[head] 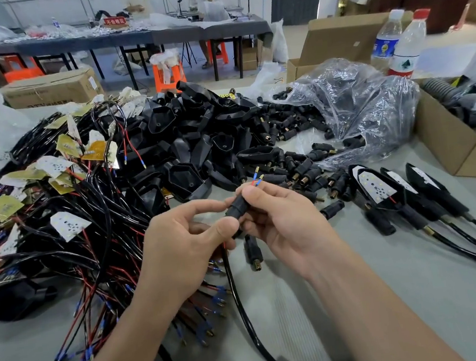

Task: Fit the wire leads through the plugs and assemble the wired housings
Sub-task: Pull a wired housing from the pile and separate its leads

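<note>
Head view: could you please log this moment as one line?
left hand: pinches plug | right hand: grips plug | lead tips: through plug

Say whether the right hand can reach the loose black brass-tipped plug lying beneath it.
Likely yes once freed: the loose black brass-tipped plug lies uncovered just below, but the right hand grips another black plug.

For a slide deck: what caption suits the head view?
Left hand and right hand hold a black plug, wire leads poking out, beside heaped housings.
</note>
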Tool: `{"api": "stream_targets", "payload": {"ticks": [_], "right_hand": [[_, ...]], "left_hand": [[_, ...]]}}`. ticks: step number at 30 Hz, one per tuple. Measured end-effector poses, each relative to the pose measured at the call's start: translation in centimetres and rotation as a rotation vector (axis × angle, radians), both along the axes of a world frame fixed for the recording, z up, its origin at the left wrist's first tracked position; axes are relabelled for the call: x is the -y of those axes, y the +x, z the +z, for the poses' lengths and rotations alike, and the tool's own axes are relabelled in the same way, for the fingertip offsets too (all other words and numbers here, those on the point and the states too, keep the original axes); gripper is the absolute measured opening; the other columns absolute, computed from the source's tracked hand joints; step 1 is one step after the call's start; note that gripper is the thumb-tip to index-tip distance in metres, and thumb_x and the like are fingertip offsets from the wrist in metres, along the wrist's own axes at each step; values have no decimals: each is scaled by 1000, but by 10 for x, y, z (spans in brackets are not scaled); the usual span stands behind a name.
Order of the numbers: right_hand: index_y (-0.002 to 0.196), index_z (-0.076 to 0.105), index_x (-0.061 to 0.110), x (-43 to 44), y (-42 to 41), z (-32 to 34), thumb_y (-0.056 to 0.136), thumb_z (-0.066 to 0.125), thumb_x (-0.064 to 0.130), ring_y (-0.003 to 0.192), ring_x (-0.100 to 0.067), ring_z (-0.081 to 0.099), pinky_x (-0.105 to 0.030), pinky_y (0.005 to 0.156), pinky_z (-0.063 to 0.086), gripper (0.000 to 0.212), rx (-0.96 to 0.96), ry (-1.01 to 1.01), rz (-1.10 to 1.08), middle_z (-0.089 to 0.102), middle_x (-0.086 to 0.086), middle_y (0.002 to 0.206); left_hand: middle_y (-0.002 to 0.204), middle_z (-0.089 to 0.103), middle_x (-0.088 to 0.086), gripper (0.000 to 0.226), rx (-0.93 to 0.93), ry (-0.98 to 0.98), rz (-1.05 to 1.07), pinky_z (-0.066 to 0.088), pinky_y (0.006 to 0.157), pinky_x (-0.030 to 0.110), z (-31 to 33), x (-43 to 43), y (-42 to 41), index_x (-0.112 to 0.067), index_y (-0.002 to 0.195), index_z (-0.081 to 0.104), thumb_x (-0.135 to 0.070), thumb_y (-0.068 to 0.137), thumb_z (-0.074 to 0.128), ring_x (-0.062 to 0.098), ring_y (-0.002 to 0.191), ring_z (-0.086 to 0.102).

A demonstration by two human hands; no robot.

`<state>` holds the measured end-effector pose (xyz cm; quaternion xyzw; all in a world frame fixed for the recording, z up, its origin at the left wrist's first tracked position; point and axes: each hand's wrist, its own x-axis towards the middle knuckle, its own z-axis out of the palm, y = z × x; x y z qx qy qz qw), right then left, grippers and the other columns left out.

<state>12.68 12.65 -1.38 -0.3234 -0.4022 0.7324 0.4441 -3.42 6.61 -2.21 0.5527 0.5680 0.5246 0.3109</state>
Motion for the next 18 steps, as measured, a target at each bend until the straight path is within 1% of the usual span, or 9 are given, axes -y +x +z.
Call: {"api": "stream_targets", "payload": {"ticks": [3,4,5,7,10,11,14,16,18], "right_hand": [[83,77,14,0,2,-1,100,60,13,69,-16,58,-21,60,48,23,85,57,-20,75,-8,93],[80,78,15,0,3,-1,99,60,14,73,-17,58,-23,61,47,26,99,67,-32,75,-9,94],[78,80,15,0,4,0,99,61,15,75,-18,59,-24,62,46,28,99,64,-57,76,-10,95],[78,80,12,-2,6,2,98,62,14,70,-15,58,-24,61,45,27,60,41,-137,77,-13,95],[79,76,4,-5,7,3,98,61,10,58,-10,53,-20,55,45,26,-3,9,-272,75,-11,84],[76,76,5,-5,6,3,99,61,9,55,-10,51,-19,53,45,27,-10,-1,-305,74,-10,80],[66,76,10,-6,2,0,98,61,6,52,-7,50,-18,50,45,35,37,40,-381,71,-8,73],[65,76,9,-7,1,-2,96,62,5,51,-8,50,-19,50,45,34,110,125,-426,68,-7,69],[67,75,7,-9,3,-4,95,63,7,50,-10,51,-20,50,45,30,200,223,-474,64,-6,62]], "left_hand": [[63,74,-9,12,-132,-31,0,58,54,28,-1,3,4,-51,91,75,-57,81,74,14,57,71],[64,74,-10,7,-155,-38,3,56,53,28,-1,2,4,-50,89,76,-55,83,75,15,57,71],[64,74,-11,2,-163,-49,7,54,53,24,-1,2,5,-50,86,77,-50,84,77,14,59,71],[66,75,-11,4,-178,-73,17,53,59,18,-1,1,5,-46,81,79,-44,85,78,11,63,71],[66,75,-7,14,-230,-103,-22,57,66,32,-1,0,8,-39,74,80,-47,85,75,24,68,72],[66,75,-8,16,-245,-106,-38,57,66,32,0,0,10,-39,73,80,-45,87,75,23,68,72],[63,74,-11,27,-258,-101,-115,53,57,19,4,0,13,-38,67,79,-37,94,72,9,58,69],[65,75,-3,33,-187,-147,-184,53,58,18,8,2,16,-28,67,79,-34,98,67,11,57,70],[67,76,7,37,2,-236,-224,56,58,23,11,3,20,-18,69,78,-29,100,63,17,57,71]]}}
